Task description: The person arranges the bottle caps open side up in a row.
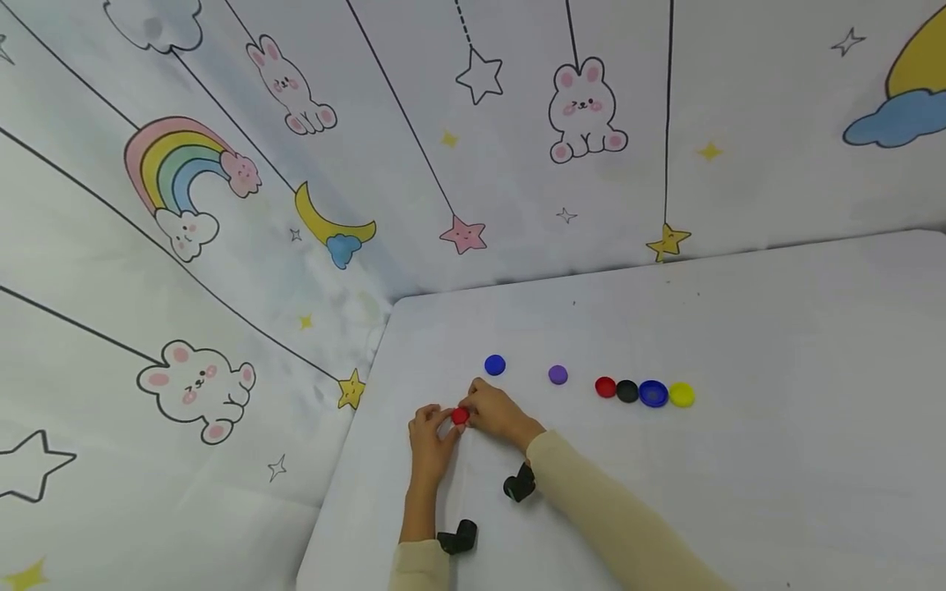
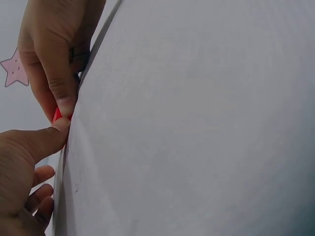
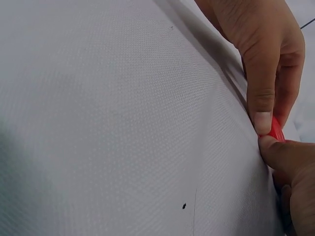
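Note:
A small round red bottle cap (image 1: 460, 416) is between my two hands, near the left part of the white table. My left hand (image 1: 432, 443) pinches it from the left, thumb on the near side. From the right, my right hand (image 1: 500, 412) holds the same cap with thumb and fingers. In the left wrist view the cap (image 2: 57, 114) shows between the two thumbs, mostly covered by fingers. The right wrist view shows its red edge (image 3: 277, 130) by the touching thumb tips.
Beyond the hands lie a blue cap (image 1: 495, 365) and a purple cap (image 1: 557, 375). To the right, a red cap (image 1: 605, 387), a black cap (image 1: 626, 391), a larger blue cap (image 1: 654, 394) and a yellow cap (image 1: 681, 395) form a row. A patterned cloth wall (image 1: 517, 189) borders the table.

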The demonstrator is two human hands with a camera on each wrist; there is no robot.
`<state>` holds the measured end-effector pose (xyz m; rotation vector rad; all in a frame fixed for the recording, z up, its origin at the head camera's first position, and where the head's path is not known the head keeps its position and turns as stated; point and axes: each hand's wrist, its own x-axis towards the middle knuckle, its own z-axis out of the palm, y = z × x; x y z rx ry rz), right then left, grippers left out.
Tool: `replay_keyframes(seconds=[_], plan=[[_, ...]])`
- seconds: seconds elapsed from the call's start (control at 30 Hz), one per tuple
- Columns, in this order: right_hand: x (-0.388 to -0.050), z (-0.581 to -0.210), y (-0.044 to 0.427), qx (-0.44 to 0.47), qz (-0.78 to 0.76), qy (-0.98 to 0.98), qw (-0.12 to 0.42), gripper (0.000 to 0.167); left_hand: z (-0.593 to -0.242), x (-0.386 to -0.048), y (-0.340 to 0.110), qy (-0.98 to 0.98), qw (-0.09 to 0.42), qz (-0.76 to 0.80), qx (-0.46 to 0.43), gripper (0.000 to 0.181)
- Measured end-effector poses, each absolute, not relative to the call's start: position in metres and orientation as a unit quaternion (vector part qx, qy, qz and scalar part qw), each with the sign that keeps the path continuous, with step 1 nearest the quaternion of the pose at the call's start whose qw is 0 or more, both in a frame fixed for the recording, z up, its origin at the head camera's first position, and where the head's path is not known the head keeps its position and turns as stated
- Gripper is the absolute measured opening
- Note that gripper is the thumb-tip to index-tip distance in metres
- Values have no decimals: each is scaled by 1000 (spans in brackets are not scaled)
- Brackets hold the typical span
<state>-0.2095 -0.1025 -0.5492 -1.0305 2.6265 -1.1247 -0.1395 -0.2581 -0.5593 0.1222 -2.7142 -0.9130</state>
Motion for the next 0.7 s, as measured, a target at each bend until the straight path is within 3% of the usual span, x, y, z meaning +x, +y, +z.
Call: replay_keyframes(seconds=[0.23, 0.5, 0.7], plan=[[-207, -552, -92, -344, -386, 855, 40, 26, -555, -139, -259, -927, 134, -350, 8, 31], [-215, -535, -71, -311, -408, 851, 109, 29, -537, -145, -253, -924, 114, -361, -59, 31], [-220, -524, -63, -334, -440, 827, 104, 25, -522, -149, -250, -905, 83, -413, -57, 29]])
